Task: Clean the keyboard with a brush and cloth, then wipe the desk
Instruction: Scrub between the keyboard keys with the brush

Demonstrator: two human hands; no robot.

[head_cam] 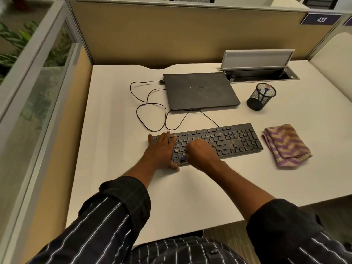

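Head camera, looking down at a white tabletop [114, 130] in an office cubicle. A purple sign [321, 19] on the partition beyond the far right corner reads "435". A closed dark laptop [200, 90] near the far edge carries a round Dell logo on its lid. A black keyboard [228, 139] lies across the middle of the tabletop, its key legends too small to read. The left hand [162, 149] lies flat on the keyboard's left end, fingers straight, its grip holding nothing. The right hand [200, 151] is over the keys just beside it, its grip curled into a fist around a small brush [183, 159]; only a blue bit shows by the keyboard's near edge. A folded purple-and-tan cloth [285, 145] lies just beside the keyboard's right end.
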